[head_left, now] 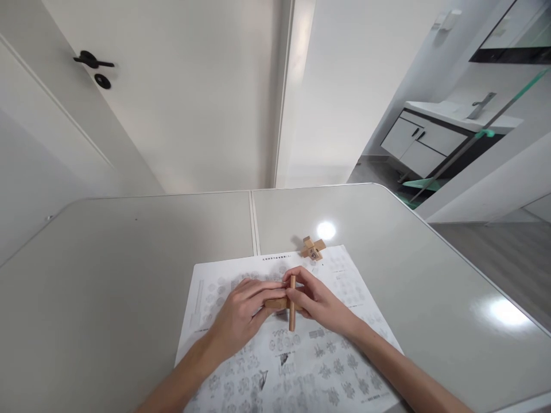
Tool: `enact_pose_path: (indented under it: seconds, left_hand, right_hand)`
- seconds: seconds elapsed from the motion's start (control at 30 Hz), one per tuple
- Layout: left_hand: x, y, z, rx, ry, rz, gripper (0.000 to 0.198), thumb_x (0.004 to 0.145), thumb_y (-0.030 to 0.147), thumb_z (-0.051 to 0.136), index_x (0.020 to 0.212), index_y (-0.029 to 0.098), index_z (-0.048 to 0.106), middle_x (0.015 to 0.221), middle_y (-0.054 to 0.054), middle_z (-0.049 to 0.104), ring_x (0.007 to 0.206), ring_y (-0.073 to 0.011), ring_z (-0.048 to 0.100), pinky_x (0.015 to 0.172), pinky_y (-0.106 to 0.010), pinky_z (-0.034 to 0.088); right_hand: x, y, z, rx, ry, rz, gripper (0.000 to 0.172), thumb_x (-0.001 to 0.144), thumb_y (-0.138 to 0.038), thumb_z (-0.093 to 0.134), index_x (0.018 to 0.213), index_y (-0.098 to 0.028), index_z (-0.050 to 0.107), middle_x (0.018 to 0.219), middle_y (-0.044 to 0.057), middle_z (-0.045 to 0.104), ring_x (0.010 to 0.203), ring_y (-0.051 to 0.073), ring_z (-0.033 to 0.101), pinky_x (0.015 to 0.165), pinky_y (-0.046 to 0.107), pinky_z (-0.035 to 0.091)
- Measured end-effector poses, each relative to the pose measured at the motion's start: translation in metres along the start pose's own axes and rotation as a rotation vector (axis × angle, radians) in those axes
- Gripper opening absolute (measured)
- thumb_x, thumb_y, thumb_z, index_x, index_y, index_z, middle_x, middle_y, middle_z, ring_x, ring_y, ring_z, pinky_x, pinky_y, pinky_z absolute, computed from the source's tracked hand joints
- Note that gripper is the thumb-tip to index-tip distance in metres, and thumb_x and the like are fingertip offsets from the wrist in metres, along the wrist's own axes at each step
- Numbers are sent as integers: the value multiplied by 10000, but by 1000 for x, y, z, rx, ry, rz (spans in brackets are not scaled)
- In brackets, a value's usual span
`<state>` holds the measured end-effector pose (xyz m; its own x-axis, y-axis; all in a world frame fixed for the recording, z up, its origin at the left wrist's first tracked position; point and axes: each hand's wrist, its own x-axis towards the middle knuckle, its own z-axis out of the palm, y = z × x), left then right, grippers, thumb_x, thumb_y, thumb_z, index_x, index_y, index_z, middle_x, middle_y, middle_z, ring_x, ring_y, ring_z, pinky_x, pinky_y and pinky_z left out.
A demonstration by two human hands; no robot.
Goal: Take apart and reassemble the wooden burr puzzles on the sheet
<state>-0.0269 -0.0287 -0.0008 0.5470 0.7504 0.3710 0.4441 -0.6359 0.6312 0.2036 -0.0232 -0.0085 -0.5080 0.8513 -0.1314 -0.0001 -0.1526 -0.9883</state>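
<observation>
My left hand (246, 307) holds a flat wooden piece (275, 303) between its thumb and fingers, over a printed sheet. From the right, my right hand (310, 298) grips a slim wooden stick (293, 312), which lies across the other wood and points toward me. The pieces touch or cross between the two hands; fingers hide how they join. Beyond my right hand, a small wooden cross-shaped block assembly (313, 248) rests at the sheet's far edge.
The printed sheet (241, 355) covers the near middle of a pale table (107, 287). Behind stand a white door (193, 103) with a black handle (92, 59), and a washbasin cabinet (422, 140) at the right.
</observation>
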Motion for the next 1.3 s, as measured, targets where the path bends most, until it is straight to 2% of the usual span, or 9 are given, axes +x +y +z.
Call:
enact_pose_path:
  seconds: [0.17, 0.37, 0.47, 0.67, 0.87, 0.97, 1.07, 1.17, 1.3]
  left_hand:
    - [0, -1, 2, -16, 14, 50, 270, 1073, 195, 543, 1298, 295, 655, 1264, -29, 735, 1024, -180, 709, 908, -365, 550]
    - [-2, -2, 2, -65, -3, 55, 265, 1073, 165, 514, 1270, 270, 657, 1246, -51, 703, 1060, -187, 687, 922, -356, 549]
    - [-4, -1, 2, -160, -22, 7, 234, 1077, 187, 512, 1227, 257, 677, 1216, -59, 706, 1081, -195, 680, 941, -361, 548]
    - [1, 1, -4, -574, -142, -235, 218, 1069, 338, 552, 1023, 218, 728, 1108, -73, 737, 1000, -203, 717, 888, -336, 583]
    - [4, 3, -11, -645, -182, -336, 261, 1037, 417, 593, 997, 216, 756, 1076, -79, 755, 1004, -223, 714, 871, -329, 569]
    - [4, 2, -11, -667, -140, -401, 302, 1026, 457, 599, 1000, 204, 762, 1073, -90, 754, 986, -226, 713, 850, -319, 563]
    - [4, -1, -12, -710, -32, -514, 368, 1021, 517, 583, 1059, 189, 748, 1037, -92, 753, 908, -221, 717, 823, -327, 564]
    - [7, -1, -14, -746, 104, -602, 379, 1014, 540, 588, 1055, 182, 707, 933, -69, 752, 802, -202, 709, 784, -323, 560]
    - [9, -3, -15, -752, 219, -646, 375, 994, 547, 621, 1031, 180, 687, 957, -79, 767, 843, -217, 717, 843, -342, 550]
  right_hand:
    - [-4, -3, 5, -216, 80, -84, 322, 1092, -546, 423, 1150, -250, 537, 804, -30, 480, 667, 149, 406, 615, 284, 356]
    - [-7, -1, 9, -266, 163, -161, 354, 1104, -552, 378, 1087, -241, 546, 805, -23, 487, 699, 162, 435, 667, 299, 386]
    - [-5, -1, 6, -129, 148, -179, 355, 1081, -559, 458, 1000, -233, 573, 782, -25, 486, 652, 142, 428, 611, 280, 381]
    - [0, -1, -3, 241, -52, -132, 311, 1058, -490, 581, 958, -202, 642, 616, -73, 435, 487, 84, 338, 483, 228, 334]
    - [-1, 6, -8, 474, -138, -56, 291, 1024, -468, 661, 932, -193, 675, 606, -85, 388, 470, 61, 237, 431, 190, 297]
    - [-2, 4, -11, 513, -99, -52, 332, 1024, -508, 645, 904, -199, 662, 579, -88, 379, 452, 60, 230, 419, 190, 283]
    - [-2, 1, -13, 440, -29, -54, 353, 1035, -530, 613, 902, -205, 649, 549, -98, 351, 450, 67, 243, 444, 203, 301]
    - [-2, -1, -10, 201, 54, -61, 329, 1019, -525, 636, 948, -205, 660, 597, -80, 415, 482, 81, 332, 493, 231, 339]
    - [-1, 1, -1, -135, 147, -120, 298, 1014, -503, 640, 975, -210, 678, 674, -48, 465, 587, 116, 417, 558, 263, 343]
